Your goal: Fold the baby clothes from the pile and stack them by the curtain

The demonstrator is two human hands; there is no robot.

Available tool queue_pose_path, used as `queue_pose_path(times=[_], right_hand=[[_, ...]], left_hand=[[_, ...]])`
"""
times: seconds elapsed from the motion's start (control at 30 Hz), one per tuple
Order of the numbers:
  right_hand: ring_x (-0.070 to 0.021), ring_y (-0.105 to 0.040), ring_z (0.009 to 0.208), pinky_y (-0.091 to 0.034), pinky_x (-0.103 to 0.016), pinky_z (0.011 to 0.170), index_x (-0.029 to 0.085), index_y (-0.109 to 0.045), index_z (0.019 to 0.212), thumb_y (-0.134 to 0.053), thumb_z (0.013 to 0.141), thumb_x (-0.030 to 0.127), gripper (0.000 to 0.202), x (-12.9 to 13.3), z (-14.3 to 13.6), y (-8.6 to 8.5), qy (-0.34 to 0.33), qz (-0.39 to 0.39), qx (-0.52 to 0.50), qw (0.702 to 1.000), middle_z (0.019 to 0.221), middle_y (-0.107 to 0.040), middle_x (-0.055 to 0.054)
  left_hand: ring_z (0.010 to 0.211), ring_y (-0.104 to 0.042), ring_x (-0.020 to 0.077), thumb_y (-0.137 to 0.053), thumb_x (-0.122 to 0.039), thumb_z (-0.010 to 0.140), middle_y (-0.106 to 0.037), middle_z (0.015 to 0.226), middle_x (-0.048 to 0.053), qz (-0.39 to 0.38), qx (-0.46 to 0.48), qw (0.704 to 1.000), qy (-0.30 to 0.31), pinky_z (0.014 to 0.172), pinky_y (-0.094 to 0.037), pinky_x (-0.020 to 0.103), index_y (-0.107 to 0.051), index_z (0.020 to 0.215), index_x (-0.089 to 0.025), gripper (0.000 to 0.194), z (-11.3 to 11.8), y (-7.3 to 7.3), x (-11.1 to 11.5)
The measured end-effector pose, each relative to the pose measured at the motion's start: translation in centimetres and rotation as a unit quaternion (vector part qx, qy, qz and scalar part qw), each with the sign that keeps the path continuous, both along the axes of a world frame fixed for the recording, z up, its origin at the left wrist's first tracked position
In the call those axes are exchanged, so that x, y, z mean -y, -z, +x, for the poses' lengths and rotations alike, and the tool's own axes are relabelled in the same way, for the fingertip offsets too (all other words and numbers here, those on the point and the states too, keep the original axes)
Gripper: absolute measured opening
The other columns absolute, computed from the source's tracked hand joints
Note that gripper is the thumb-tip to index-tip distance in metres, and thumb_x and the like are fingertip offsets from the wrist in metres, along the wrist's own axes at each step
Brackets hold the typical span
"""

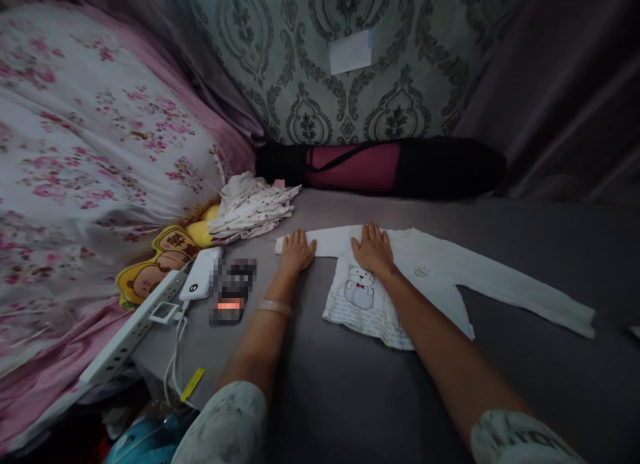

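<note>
A small white long-sleeved shirt (pixel 435 284) lies spread on the grey sheet, with a cartoon animal printed on its front. My left hand (pixel 298 252) rests flat on the cuff end of the sleeve at the left, fingers stretched out. On the shirt's upper left, near the shoulder, my right hand (pixel 373 249) presses palm down with its fingers extended. The other sleeve reaches out to the right, away from both hands. Part of the shirt's middle is hidden beneath my right forearm.
Left of my arms are a blurred-out dark object (pixel 233 292), a white power bank (pixel 202 275), a white power strip (pixel 133 327) with cables, and a yellow cushion (pixel 150 277). Crumpled dotted cloth (pixel 253 207) lies behind. A long black-and-pink bag (pixel 355 169) lines the patterned wall.
</note>
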State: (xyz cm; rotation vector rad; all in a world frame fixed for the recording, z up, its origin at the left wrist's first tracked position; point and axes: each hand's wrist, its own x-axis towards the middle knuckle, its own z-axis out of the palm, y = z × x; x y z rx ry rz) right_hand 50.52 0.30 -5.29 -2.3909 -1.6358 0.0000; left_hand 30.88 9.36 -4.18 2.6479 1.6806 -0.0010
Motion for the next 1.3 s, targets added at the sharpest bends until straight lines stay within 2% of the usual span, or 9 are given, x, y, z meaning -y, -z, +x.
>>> queue_pose_path(times=[0.17, 0.33, 0.5, 0.67, 0.8, 0.93, 1.1, 1.2, 1.3], right_hand=[[-0.0301, -0.018, 0.144, -0.010, -0.045, 0.117, -0.003, -0.028, 0.148, -0.025, 0.097, 0.044, 0.070, -0.3, -0.3, -0.1, 0.014, -0.017, -0.008, 1.000, 0.156, -0.023, -0.021], [-0.0288, -0.012, 0.146, -0.010, -0.042, 0.117, 0.001, -0.023, 0.150, -0.023, 0.097, 0.050, 0.073, -0.4, 1.0, -2.1, -0.010, -0.093, -0.086, 0.992, 0.159, -0.017, -0.018], [-0.0258, -0.013, 0.147, -0.011, -0.041, 0.118, 0.005, -0.023, 0.151, -0.017, 0.098, 0.048, 0.068, 3.3, 4.7, -4.0, -0.009, -0.020, -0.095, 0.995, 0.159, -0.019, -0.016], [-0.0264, -0.011, 0.147, -0.007, -0.045, 0.118, 0.002, -0.023, 0.150, -0.017, 0.098, 0.046, 0.069, 7.6, 7.3, -2.3, 0.062, -0.057, -0.047, 0.995, 0.159, -0.018, -0.017], [-0.0257, -0.011, 0.147, -0.006, -0.045, 0.119, 0.006, -0.023, 0.151, -0.020, 0.097, 0.048, 0.069, 8.3, 8.1, -1.3, 0.055, -0.079, -0.058, 0.994, 0.160, -0.015, -0.014], [-0.0221, -0.020, 0.145, -0.015, -0.038, 0.118, 0.012, -0.035, 0.147, -0.028, 0.096, 0.046, 0.062, 9.4, 8.9, -2.1, 0.012, -0.017, -0.144, 0.989, 0.158, -0.025, -0.012], [-0.0186, -0.062, 0.106, -0.046, -0.028, 0.091, 0.013, -0.059, 0.125, -0.039, 0.092, 0.030, 0.042, 15.8, 9.7, -3.6, 0.052, 0.100, -0.194, 0.974, 0.122, -0.066, -0.011], [-0.0181, -0.065, 0.080, -0.045, -0.025, 0.070, 0.016, -0.071, 0.092, -0.043, 0.091, 0.031, 0.032, 20.9, 9.5, -3.8, 0.121, 0.054, -0.163, 0.978, 0.084, -0.072, -0.007], [-0.0191, -0.063, 0.069, -0.038, -0.025, 0.057, 0.018, -0.069, 0.071, -0.048, 0.088, 0.043, 0.037, 24.7, 8.3, -3.5, 0.171, -0.022, -0.137, 0.975, 0.070, -0.069, -0.005]], left_hand=[[0.142, -0.030, 0.0292, -0.021, -0.043, 0.098, -0.035, 0.152, 0.019, 0.031, 0.002, 0.999, -0.016, 0.116, -0.021, 0.047, -0.035, 0.145, -0.003, 0.063, -0.3, 0.0, 0.0], [0.141, -0.030, 0.0320, -0.026, -0.039, 0.098, -0.036, 0.150, 0.023, 0.091, 0.034, 0.995, -0.024, 0.116, -0.021, 0.048, -0.035, 0.143, 0.002, 0.062, 0.5, -0.3, 2.0], [0.142, -0.030, 0.0291, -0.026, -0.038, 0.099, -0.037, 0.151, 0.019, 0.081, 0.087, 0.990, 0.081, 0.115, -0.025, 0.048, -0.039, 0.143, -0.005, 0.057, 2.4, -0.4, 6.2], [0.145, -0.024, 0.0285, -0.026, -0.044, 0.099, -0.031, 0.155, 0.015, 0.022, 0.081, 0.977, 0.196, 0.117, -0.021, 0.048, -0.037, 0.145, -0.011, 0.058, 4.1, 0.6, 9.1], [0.144, -0.024, 0.0302, -0.027, -0.044, 0.099, -0.031, 0.154, 0.017, 0.007, 0.075, 0.976, 0.205, 0.116, -0.022, 0.050, -0.038, 0.144, -0.010, 0.058, 4.4, 1.2, 9.3], [0.143, -0.028, 0.0305, -0.035, -0.042, 0.098, -0.034, 0.152, 0.021, 0.021, 0.110, 0.973, 0.202, 0.115, -0.026, 0.048, -0.040, 0.140, -0.008, 0.055, 3.8, 1.3, 9.2], [0.135, -0.041, 0.0303, -0.055, -0.039, 0.088, -0.044, 0.141, 0.023, 0.020, 0.185, 0.969, 0.163, 0.109, -0.036, 0.043, -0.049, 0.126, -0.008, 0.050, 0.6, 1.6, 9.7], [0.126, -0.048, 0.0279, -0.058, -0.039, 0.084, -0.054, 0.128, 0.017, 0.000, 0.222, 0.964, 0.149, 0.104, -0.041, 0.043, -0.057, 0.100, -0.015, 0.029, -1.9, 1.8, 10.5], [0.123, -0.049, 0.0273, -0.058, -0.040, 0.082, -0.056, 0.123, 0.014, -0.021, 0.246, 0.959, 0.141, 0.103, -0.042, 0.043, -0.055, 0.082, -0.019, 0.022, -3.4, 1.6, 11.8]])
